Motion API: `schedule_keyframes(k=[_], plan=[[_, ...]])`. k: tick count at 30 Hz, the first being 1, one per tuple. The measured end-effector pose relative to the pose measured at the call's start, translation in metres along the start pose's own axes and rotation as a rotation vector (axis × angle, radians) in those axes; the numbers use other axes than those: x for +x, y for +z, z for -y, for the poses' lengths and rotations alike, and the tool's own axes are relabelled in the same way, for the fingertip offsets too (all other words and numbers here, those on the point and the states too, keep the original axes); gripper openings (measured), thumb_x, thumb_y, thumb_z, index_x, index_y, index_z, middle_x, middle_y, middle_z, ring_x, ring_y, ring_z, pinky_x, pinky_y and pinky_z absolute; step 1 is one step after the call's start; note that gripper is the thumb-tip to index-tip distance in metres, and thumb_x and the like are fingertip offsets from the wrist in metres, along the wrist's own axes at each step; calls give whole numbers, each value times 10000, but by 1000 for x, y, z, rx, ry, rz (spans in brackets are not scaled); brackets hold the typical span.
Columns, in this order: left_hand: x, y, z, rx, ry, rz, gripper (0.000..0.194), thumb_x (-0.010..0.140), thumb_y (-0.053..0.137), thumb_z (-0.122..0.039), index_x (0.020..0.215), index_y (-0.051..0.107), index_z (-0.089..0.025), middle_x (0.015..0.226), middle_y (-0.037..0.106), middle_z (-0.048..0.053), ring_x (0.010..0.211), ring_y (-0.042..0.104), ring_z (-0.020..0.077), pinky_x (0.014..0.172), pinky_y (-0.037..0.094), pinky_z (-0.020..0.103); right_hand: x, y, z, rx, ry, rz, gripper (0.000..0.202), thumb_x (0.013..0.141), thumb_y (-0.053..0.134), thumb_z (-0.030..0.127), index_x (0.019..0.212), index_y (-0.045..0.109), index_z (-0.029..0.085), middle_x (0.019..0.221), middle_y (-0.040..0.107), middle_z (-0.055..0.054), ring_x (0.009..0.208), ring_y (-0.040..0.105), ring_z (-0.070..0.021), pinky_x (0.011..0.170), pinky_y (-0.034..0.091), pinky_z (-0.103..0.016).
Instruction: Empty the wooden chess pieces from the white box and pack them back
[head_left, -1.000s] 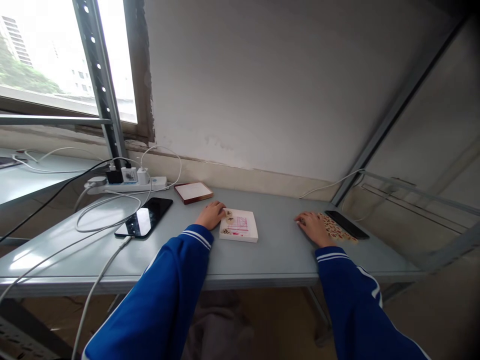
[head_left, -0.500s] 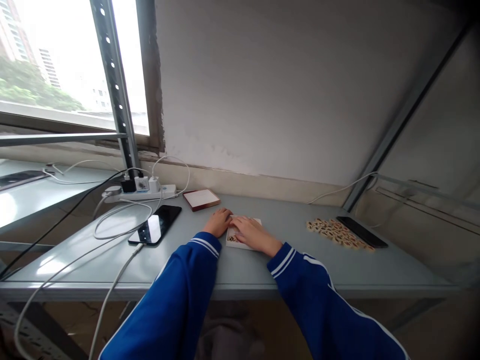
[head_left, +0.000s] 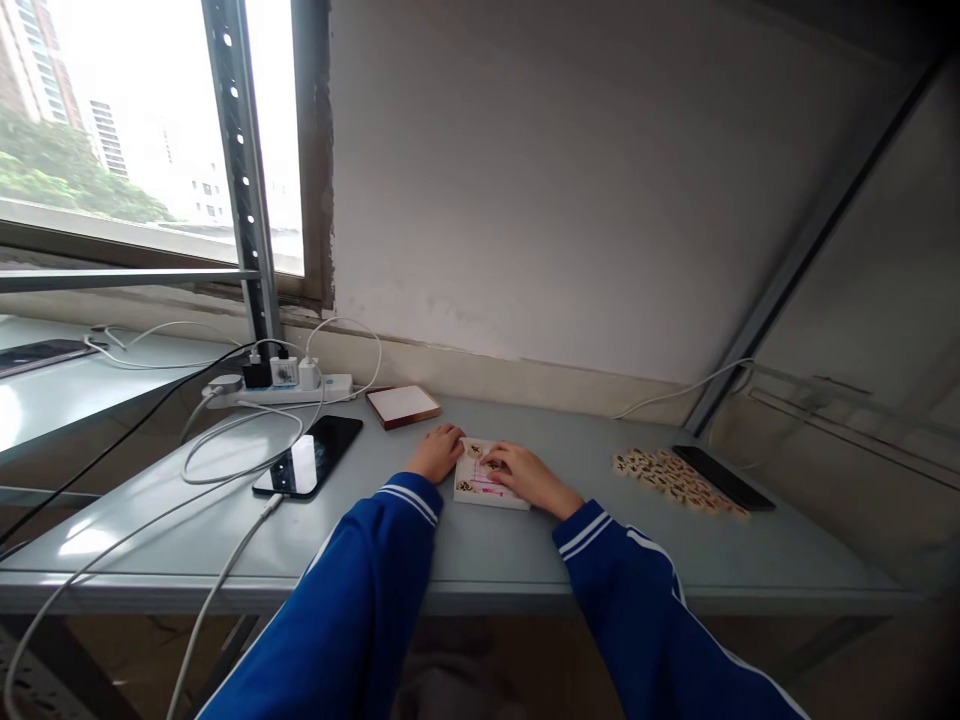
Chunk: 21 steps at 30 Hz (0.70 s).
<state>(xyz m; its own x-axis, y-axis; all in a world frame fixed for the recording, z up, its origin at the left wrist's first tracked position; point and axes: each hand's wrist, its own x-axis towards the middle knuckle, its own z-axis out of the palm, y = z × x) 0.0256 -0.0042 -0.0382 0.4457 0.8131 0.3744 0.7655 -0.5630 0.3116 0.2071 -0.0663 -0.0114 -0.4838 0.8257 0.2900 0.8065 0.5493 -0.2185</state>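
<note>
Hiding part of the white box [head_left: 491,500], right fingers [head_left: 507,454]; phone [head_left: 321,458], loose discs [head_left: 676,480] apart

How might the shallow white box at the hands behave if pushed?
The shallow white box looks light and would probably slide on the smooth desk. It seems too flat to tip, but its xiangqi pieces may shift.

Open white box [head_left: 481,499] lies flat, holding pale discs [head_left: 475,450].
</note>
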Motion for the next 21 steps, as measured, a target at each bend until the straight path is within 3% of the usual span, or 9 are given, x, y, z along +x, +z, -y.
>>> schedule_keyframes(k=[2, 4, 6, 8, 11, 14, 18, 21], plan=[[0, -1, 0, 2, -1, 2, 300, 855, 291, -259, 987, 551, -184, 1034, 544, 71, 965, 496, 199, 839, 375, 331, -9, -8, -8, 17, 6, -65, 181, 781, 536, 291, 929, 620, 231, 972, 593, -21, 869, 527, -148, 782, 384, -264], [0, 0, 1, -2, -3, 9, 307, 857, 282, -267, 983, 549, -186, 1039, 539, 71, 971, 490, 203, 834, 377, 336, -19, -18, -22, 2, 52, -207, 206, 790, 518, 320, 956, 604, 233, 971, 600, -23, 880, 523, -155, 795, 371, -282], [1, 0, 2, -13, 3, 13, 311, 857, 279, -273, 991, 546, -188, 1043, 536, 70, 988, 481, 207, 841, 375, 343, -30, -29, -43, -57, 159, -358, 247, 811, 470, 343, 997, 581, 226, 994, 599, -40, 901, 516, -172, 805, 358, -310], [1, 1, 3, -23, 7, 12, 315, 855, 279, -275, 999, 545, -187, 1047, 535, 71, 999, 476, 209, 854, 370, 349, -42, -36, -69, -162, 297, -420, 267, 818, 437, 353, 999, 579, 216, 1000, 602, -58, 917, 509, -202, 796, 346, -341], [1, 1, 2, -31, 4, 4, 311, 853, 284, -271, 986, 551, -185, 1042, 539, 72, 991, 481, 208, 856, 370, 351, -62, -40, -107, -355, 440, -338, 237, 811, 435, 329, 945, 599, 225, 995, 615, -76, 941, 489, -238, 779, 323, -375], [-1, -1, 0, -27, 7, -2, 302, 851, 290, -263, 974, 554, -184, 1035, 544, 70, 978, 486, 205, 848, 374, 345, -81, -41, -128, -446, 501, -269, 189, 798, 452, 291, 887, 609, 238, 973, 628, -92, 923, 478, -252, 771, 296, -408], [-2, -4, -2, -17, -1, 3, 304, 853, 288, -258, 977, 555, -181, 1044, 543, 71, 979, 488, 203, 848, 376, 336, -91, -50, -128, -458, 515, -251, 177, 791, 454, 259, 838, 621, 224, 943, 621, -127, 920, 466, -269, 787, 260, -442], [-1, -4, -2, -14, -1, 13, 306, 850, 295, -262, 996, 551, -179, 1057, 541, 73, 989, 485, 210, 851, 375, 342, -77, -57, -108, -430, 465, -212, 203, 798, 454, 261, 900, 621, 206, 977, 604, -132, 938, 468, -273, 793, 273, -436]])
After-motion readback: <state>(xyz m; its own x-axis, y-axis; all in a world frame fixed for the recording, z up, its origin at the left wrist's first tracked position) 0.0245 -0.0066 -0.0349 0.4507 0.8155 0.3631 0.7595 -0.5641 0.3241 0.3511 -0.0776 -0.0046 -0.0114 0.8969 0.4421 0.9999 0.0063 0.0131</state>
